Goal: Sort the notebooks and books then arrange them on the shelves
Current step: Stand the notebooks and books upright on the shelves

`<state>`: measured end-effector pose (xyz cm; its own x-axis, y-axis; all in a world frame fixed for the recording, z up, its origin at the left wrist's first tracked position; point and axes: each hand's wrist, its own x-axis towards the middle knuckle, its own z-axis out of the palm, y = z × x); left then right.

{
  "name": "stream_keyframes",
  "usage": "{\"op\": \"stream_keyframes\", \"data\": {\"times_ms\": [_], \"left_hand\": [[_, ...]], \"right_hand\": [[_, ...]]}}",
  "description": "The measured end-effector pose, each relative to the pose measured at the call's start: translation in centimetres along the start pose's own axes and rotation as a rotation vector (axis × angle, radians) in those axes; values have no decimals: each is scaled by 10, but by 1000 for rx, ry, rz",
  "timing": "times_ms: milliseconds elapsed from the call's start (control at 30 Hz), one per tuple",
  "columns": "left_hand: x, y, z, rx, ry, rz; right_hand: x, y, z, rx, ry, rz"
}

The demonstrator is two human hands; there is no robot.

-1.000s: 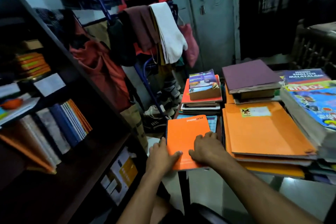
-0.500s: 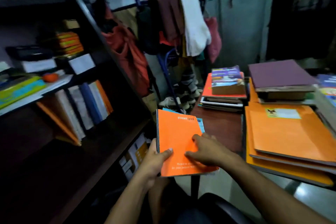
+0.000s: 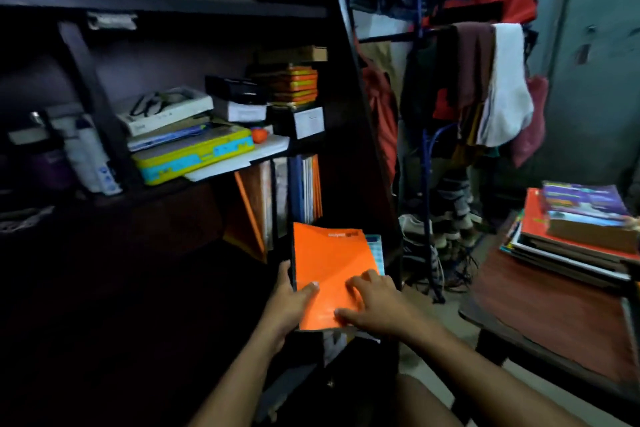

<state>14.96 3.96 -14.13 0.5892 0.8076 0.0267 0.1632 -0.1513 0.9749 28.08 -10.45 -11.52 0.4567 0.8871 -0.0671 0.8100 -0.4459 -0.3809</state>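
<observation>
Orange notebook (image 3: 332, 274), seemingly lifted off table (image 3: 554, 315); now shelfward.

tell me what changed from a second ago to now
The orange notebook, with a blue-edged one beneath it, has been lifted off the table and carried left to the front of the dark shelf, near the upright books. The left hand now grips its left edge; the right hand still presses on the cover. The book stack on the table stayed put.

Orange notebook (image 3: 332, 274) between both hands
</observation>
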Motion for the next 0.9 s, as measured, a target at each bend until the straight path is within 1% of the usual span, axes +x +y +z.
{"op": "stream_keyframes", "data": {"times_ms": [67,133,200,267,433,533,600,667,700,833,900], "left_hand": [[14,-4,-17,89,-14,43],[24,-13,-33,114,-51,62],[29,-21,-42,82,-75,63],[32,-24,-45,22,-81,79],[30,-11,-45,-182,-223,68],[28,-11,-46,-166,-272,67],[32,-15,-49,-143,-204,75],[38,-20,-50,-85,-64,92],[39,-19,-49,-78,-26,95],[34,-13,-47,-164,-20,124],[36,-14,-47,-169,-22,131]], "right_hand": [[5,-5,8,-38,41,-19],[6,-6,14,-76,75,-49],[6,-5,18,-101,94,-69],[10,-7,20,-76,116,-75],[14,-9,32,-35,237,-59],[18,-12,38,-71,274,-41],[20,-15,40,-107,286,-43],[20,-19,40,-111,279,-62],[20,-20,40,-111,259,-64],[21,-18,35,-48,227,-80],[23,-13,31,-7,193,-74]]}}
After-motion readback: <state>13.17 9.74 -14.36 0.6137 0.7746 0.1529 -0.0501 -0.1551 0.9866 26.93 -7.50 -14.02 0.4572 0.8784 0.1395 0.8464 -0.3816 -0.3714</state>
